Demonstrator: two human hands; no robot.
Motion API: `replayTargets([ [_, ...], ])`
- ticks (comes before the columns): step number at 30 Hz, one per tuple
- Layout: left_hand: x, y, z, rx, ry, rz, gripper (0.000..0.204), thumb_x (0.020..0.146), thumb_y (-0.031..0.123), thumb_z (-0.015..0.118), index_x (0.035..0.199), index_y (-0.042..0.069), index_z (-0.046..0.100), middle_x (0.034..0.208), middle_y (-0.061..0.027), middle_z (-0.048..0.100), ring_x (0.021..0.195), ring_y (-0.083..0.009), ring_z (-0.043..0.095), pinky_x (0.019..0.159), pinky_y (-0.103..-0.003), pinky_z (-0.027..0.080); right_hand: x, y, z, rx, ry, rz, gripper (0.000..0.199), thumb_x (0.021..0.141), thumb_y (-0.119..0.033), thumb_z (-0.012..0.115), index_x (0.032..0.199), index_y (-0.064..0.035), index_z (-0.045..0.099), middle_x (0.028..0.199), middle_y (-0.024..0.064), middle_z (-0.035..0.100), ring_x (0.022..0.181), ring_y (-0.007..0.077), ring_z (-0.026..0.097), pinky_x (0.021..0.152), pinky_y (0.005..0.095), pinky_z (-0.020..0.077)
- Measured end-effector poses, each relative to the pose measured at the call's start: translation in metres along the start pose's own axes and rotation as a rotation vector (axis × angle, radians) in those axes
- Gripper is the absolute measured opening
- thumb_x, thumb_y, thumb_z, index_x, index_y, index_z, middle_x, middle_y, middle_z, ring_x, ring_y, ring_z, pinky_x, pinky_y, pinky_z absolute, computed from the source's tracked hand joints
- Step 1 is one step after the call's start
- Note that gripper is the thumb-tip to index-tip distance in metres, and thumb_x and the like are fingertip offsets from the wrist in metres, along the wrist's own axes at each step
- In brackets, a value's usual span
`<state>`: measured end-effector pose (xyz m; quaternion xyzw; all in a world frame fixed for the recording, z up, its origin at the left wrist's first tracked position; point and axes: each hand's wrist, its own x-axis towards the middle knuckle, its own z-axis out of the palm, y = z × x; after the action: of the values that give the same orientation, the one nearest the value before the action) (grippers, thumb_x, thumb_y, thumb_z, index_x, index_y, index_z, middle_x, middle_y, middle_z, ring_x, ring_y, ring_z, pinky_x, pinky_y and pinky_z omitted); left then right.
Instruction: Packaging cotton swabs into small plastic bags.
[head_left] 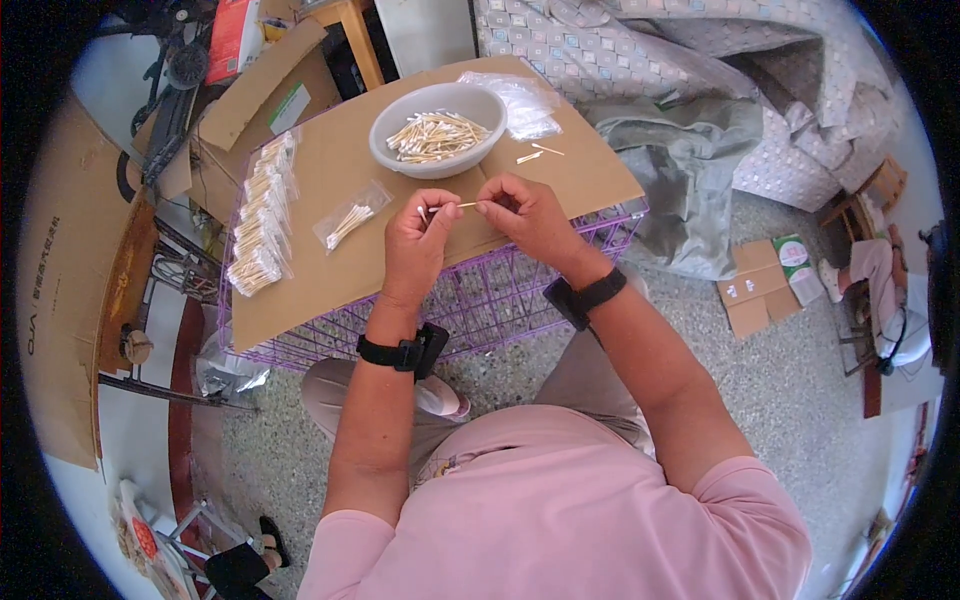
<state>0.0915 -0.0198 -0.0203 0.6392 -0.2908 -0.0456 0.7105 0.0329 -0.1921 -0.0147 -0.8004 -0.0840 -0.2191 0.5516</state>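
My left hand [419,237] and my right hand [527,214] meet just in front of the grey bowl [490,150], which holds a heap of cotton swabs [436,137]. A thin wooden cotton swab stick [468,205] spans the gap between them, pinched by the fingertips of both. White cotton tips poke out by my left fingers; how many swabs that hand holds I cannot tell. Left of my left hand lies a clear bag of swabs [352,217]. Farther left, a row of filled swab bags [264,215] overlaps along the cardboard's edge.
A cardboard sheet [330,292] covers a purple wire cage [400,318]. Flat clear bags [520,103] lie right of the bowl, near a few loose swabs [541,149]. Boxes stand at the left. Grey cloth [680,170] hangs at the right, and another person [885,290] sits farther right.
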Motion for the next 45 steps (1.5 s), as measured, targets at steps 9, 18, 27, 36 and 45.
replayTargets([
  [9, 0.003, -0.005, 0.002, 0.028, 0.01, 0.043, 0.008, 0.093, 0.014, 0.058, 0.098, 0.008, 0.062, 0.082, 0.0027, 0.064, 0.055, 0.0009, 0.041, 0.046, -0.016, 0.032, 0.001, 0.005, -0.002, -0.009, 0.008, -0.013, 0.011, 0.085, -0.011, 0.065, 0.087, -0.002, 0.058, 0.072, 0.0035, 0.06, 0.067, 0.0086, 0.051, 0.061, 0.0261, 0.0452],
  [18, 0.003, -0.007, -0.002, 0.019, -0.004, -0.007, 0.007, 0.091, 0.01, 0.06, 0.098, 0.007, 0.062, 0.082, 0.0053, 0.059, 0.063, 0.0, 0.044, 0.054, -0.016, 0.035, 0.0, 0.007, 0.001, 0.017, 0.0, -0.048, 0.007, 0.088, -0.009, 0.064, 0.089, -0.0042, 0.059, 0.07, -0.0067, 0.051, 0.062, 0.0009, 0.043, 0.052, 0.0198, 0.0359],
  [27, 0.005, -0.004, 0.003, 0.269, -0.048, 0.054, 0.005, 0.088, 0.006, 0.063, 0.092, 0.004, 0.064, 0.079, 0.006, 0.058, 0.067, -0.0018, 0.049, 0.058, -0.019, 0.041, -0.001, 0.012, -0.002, 0.193, 0.021, 0.016, 0.007, 0.087, -0.009, 0.064, 0.09, -0.0049, 0.059, 0.075, -0.0052, 0.055, 0.064, 0.0018, 0.046, 0.055, 0.0196, 0.0386],
  [36, 0.003, -0.004, 0.0, 0.136, -0.004, -0.04, 0.007, 0.089, 0.009, 0.062, 0.094, 0.005, 0.062, 0.079, 0.0061, 0.058, 0.068, -0.002, 0.048, 0.059, -0.019, 0.04, 0.001, 0.007, -0.001, 0.152, -0.019, 0.028, 0.008, 0.084, -0.008, 0.066, 0.087, -0.0038, 0.059, 0.076, -0.0025, 0.055, 0.067, 0.0052, 0.049, 0.06, 0.0225, 0.0427],
  [45, 0.007, 0.003, 0.002, -0.026, -0.022, 0.005, 0.008, 0.092, 0.011, 0.058, 0.096, 0.005, 0.061, 0.08, 0.0035, 0.059, 0.07, -0.0025, 0.049, 0.061, -0.02, 0.04, 0.004, 0.007, -0.002, -0.094, -0.053, -0.144, 0.007, 0.083, -0.004, 0.065, 0.088, -0.0035, 0.062, 0.081, 0.0004, 0.057, 0.069, 0.0072, 0.052, 0.062, 0.0223, 0.0435],
])
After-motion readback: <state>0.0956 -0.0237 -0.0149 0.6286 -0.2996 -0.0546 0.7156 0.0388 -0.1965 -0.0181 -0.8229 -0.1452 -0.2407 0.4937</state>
